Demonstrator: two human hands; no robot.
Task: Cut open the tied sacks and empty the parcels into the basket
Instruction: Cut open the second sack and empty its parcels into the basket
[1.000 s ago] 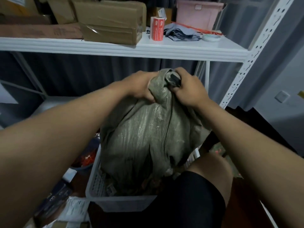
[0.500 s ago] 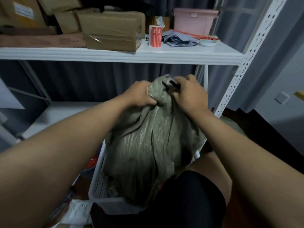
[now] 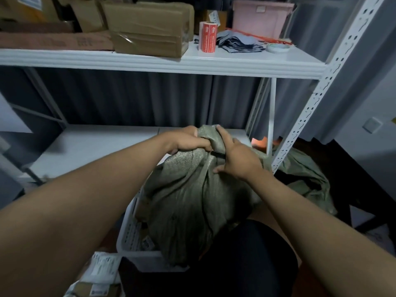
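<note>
Over the basket (image 3: 130, 239), both hands, left (image 3: 188, 141) and right (image 3: 237, 159), grip the upended sack (image 3: 192, 196); emptying looks underway, unfinished.

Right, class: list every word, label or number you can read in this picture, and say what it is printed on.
None can be read.
Red label roll on the white shelf: pale print, too blurred.
Brown flat carton: faint print, unreadable.
Pink plastic box: small sticker, too small.
White-labelled parcels beside the white plastic basket: print too small.
</note>
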